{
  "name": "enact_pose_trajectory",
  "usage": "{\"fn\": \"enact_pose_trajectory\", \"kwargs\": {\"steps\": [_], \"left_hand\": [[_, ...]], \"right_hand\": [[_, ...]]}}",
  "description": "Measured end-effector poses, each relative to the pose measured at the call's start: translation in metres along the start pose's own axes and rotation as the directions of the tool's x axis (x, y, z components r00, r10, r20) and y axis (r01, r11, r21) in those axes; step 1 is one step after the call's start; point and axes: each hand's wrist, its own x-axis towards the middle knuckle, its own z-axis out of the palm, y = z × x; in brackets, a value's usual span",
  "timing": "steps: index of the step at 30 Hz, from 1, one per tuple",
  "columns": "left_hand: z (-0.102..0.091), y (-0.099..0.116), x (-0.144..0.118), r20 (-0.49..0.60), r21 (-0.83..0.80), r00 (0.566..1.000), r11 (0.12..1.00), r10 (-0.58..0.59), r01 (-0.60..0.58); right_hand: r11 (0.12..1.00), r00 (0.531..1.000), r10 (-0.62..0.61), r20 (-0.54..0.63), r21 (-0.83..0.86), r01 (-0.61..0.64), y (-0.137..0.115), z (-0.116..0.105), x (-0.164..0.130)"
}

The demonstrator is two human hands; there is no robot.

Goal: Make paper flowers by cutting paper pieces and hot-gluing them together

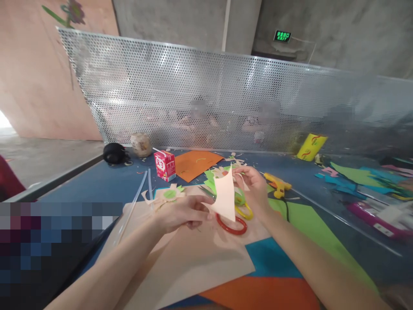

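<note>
Hands meet over a pale cream paper piece [225, 196]: the left hand [182, 214] pinches its lower left edge between thumb and fingers, and the right hand [254, 189] grips its pointed upper corner, so the piece stands upright between them above the desk [106, 183]. Its edges are already cut, curved on one side and running to a sharp tip at the top, which suggests the shape is trimmed out, though whether more trimming is wanted cannot be told. Just beneath it lie two scissors, one with red handles [231, 226] and one with yellow handles [244, 210], both set down and touched by neither hand. Under them spreads a large beige sheet [190, 262], seemingly the stock, with much of it uncut. Beyond the left hand a small cream and green flower-like cut-out [168, 194] rests on the sheet, looking partly assembled. Farther out sit an orange sheet [195, 163], a red drink carton [164, 165], a yellow glue gun [277, 183] and scattered green offcuts [211, 176]; gluing appears not yet begun on the held piece.
</note>
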Motion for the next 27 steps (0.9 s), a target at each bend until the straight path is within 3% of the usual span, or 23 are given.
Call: {"fn": "enact_pose_trajectory", "kwargs": {"steps": [4, 7, 10, 11, 13, 15, 18, 20, 23, 25, 27], "left_hand": [[0.003, -0.002, 0.002, -0.043, -0.055, 0.999, 0.998, 0.005, -0.008], [0.002, -0.001, 0.003, -0.1, -0.038, 0.994, 0.998, 0.044, -0.048], [-0.006, 0.0, 0.006, -0.272, -0.057, 0.957, 0.992, 0.096, -0.116], [-0.01, 0.0, 0.007, -0.365, -0.08, 0.923, 0.984, 0.119, -0.158], [-0.017, 0.001, 0.01, -0.473, -0.107, 0.863, 0.961, 0.177, -0.256], [-0.021, 0.003, 0.012, -0.576, -0.032, 0.779, 0.946, 0.246, -0.322], [-0.023, 0.004, 0.012, -0.661, 0.114, 0.675, 0.933, 0.328, -0.342], [-0.023, 0.004, 0.012, -0.685, 0.169, 0.63, 0.922, 0.364, -0.349], [-0.024, 0.002, 0.014, -0.728, 0.241, 0.548, 0.902, 0.412, -0.358], [-0.026, 0.001, 0.015, -0.758, 0.283, 0.481, 0.887, 0.44, -0.366], [-0.028, 0.001, 0.017, -0.774, 0.313, 0.431, 0.872, 0.463, -0.376]], "right_hand": [[0.999, 0.997, 0.053, 0.06, -0.004, -0.053, -0.008, 0.006, -0.004], [1.0, 0.995, 0.001, 0.096, -0.029, 0.002, -0.002, 0.005, -0.005], [0.974, 0.995, -0.02, 0.095, -0.224, 0.04, 0.016, -0.004, -0.002], [0.936, 0.997, -0.013, 0.072, -0.349, 0.038, 0.023, -0.007, -0.001], [0.781, 0.997, -0.059, 0.052, -0.62, 0.079, 0.033, -0.013, 0.001], [0.549, 0.991, -0.118, 0.065, -0.827, 0.119, 0.034, -0.017, 0.001], [0.239, 0.974, -0.181, 0.134, -0.955, 0.175, 0.014, -0.014, -0.002], [0.176, 0.951, -0.133, 0.278, -0.938, 0.298, -0.005, -0.009, -0.007], [0.167, 0.869, 0.137, 0.475, -0.876, 0.453, -0.022, -0.002, -0.019], [0.107, 0.847, 0.289, 0.446, -0.895, 0.434, -0.023, 0.0, -0.026], [0.051, 0.854, 0.347, 0.388, -0.917, 0.396, -0.021, 0.001, -0.03]]}}
